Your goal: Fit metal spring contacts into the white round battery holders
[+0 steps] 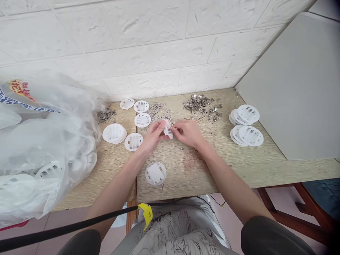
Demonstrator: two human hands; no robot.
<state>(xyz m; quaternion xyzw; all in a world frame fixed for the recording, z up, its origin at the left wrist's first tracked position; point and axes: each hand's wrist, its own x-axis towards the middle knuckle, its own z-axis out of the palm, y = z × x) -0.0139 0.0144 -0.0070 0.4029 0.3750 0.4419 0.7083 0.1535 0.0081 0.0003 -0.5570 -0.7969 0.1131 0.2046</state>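
My left hand grips a white round plastic battery holder, tilted up on edge above the table. My right hand pinches at the right side of that holder; whatever its fingertips hold is too small to make out. Just left of my left hand lie single round holders with slots and metal contacts, and a stack of them. Nearer to me, another holder lies with its flat square back up. Beyond my hands spreads a heap of small metal contacts.
On the left a big clear plastic bag is full of more white holders. Two stacks of holders stand at the right, beside a grey panel. More small metal parts lie by the white wall. A black cord crosses the lower left.
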